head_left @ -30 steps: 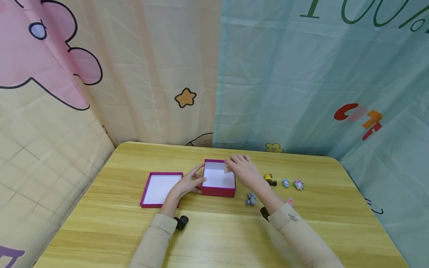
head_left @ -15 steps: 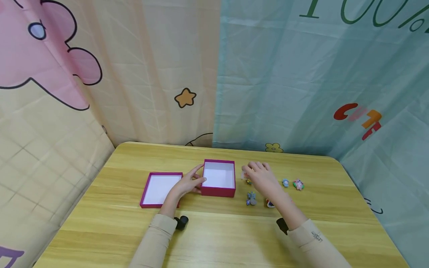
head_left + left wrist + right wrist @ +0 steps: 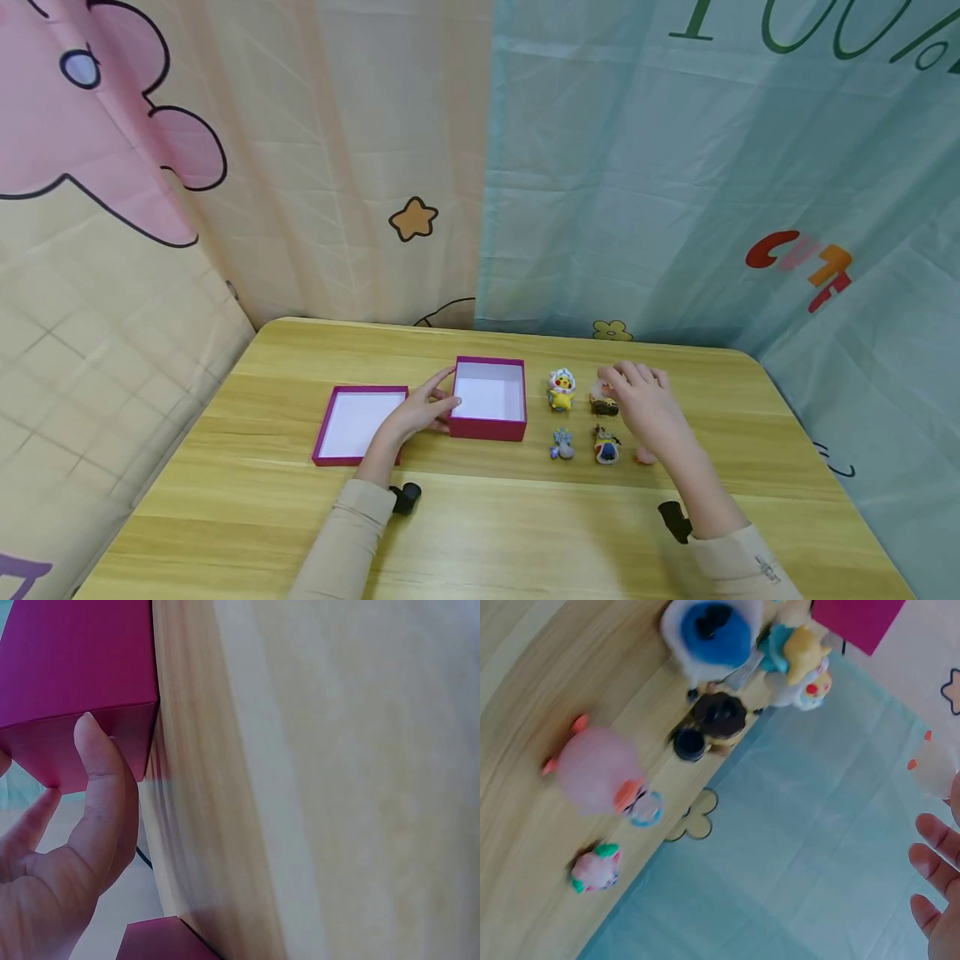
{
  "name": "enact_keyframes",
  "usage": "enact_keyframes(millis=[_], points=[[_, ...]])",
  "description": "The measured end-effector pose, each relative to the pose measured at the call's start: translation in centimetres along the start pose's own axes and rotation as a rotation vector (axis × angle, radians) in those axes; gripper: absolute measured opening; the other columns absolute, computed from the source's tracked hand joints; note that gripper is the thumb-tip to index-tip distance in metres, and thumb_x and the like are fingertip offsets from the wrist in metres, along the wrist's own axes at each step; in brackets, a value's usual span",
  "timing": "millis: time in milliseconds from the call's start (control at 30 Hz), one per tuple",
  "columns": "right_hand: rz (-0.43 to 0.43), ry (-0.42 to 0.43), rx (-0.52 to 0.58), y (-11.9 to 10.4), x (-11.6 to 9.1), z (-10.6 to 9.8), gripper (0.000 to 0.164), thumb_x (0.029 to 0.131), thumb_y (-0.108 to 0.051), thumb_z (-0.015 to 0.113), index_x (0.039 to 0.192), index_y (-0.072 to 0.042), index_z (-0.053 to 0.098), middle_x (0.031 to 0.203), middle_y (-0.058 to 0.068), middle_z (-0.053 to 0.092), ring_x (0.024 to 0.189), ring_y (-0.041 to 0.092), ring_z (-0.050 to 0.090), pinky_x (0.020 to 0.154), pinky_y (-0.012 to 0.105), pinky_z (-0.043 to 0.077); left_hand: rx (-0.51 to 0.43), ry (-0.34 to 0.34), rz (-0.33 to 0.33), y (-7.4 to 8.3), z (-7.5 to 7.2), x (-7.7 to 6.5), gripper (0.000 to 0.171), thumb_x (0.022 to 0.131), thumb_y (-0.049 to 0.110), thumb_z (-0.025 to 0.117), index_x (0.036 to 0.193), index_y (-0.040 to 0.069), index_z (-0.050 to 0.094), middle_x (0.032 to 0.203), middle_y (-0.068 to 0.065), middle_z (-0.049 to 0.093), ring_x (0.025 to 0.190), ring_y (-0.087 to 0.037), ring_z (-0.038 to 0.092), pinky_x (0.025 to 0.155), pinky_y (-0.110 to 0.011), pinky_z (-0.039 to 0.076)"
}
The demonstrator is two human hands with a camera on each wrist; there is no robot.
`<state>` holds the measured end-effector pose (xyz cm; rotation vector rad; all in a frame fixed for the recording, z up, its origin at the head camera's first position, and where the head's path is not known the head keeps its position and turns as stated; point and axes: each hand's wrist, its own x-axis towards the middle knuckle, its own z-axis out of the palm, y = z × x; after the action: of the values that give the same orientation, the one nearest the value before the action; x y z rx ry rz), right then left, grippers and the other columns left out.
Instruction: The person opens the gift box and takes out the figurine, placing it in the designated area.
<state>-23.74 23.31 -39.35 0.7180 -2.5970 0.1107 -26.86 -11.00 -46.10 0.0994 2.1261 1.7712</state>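
Note:
My right hand (image 3: 647, 406) pinches a small white toy figurine (image 3: 934, 766) with orange feet, raised above the table to the right of the box. In the right wrist view its other fingers are spread apart. At the middle of the table stands a magenta box (image 3: 488, 429), uncovered, with a white inside. The fingers of my left hand (image 3: 422, 410) are spread against the left wall of this box, thumb at the rim. A yellow figurine in a white hood (image 3: 561, 390) stands beside the box, and a brown-based figurine (image 3: 603, 407) is partly covered by the right hand.
Left of the box lies its matching shallow lid (image 3: 363, 423), inside up. In the front row are a grey figurine (image 3: 562, 444), one with a blue front (image 3: 607, 447) and a pink one (image 3: 600, 772). A smaller pink-and-green figurine (image 3: 596, 868) shows in the right wrist view.
My right hand has moved from over the box to the right, carrying the white figurine above the others. The yellow hooded figurine is now uncovered. The left hand and the box have stayed put.

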Motion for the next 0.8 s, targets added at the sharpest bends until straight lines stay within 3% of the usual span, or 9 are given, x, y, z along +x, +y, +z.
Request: enact_keyframes(millis=[800], points=[[0.272, 0.005, -0.011, 5.6, -7.8, -1.0, 0.029, 0.081, -0.004, 0.065, 0.107, -0.010, 0.054, 0.096, 0.014, 0.052, 0.088, 0.037, 0.048, 0.075, 0.055, 0.032, 0.003, 0.020, -0.022, 0.2, 0.1, 0.1, 0.063, 0.091, 0.014, 0.056, 0.146, 0.019, 0.025, 0.108, -0.018, 0.042, 0.074, -0.019, 0.052, 0.067, -0.038, 0.056]])
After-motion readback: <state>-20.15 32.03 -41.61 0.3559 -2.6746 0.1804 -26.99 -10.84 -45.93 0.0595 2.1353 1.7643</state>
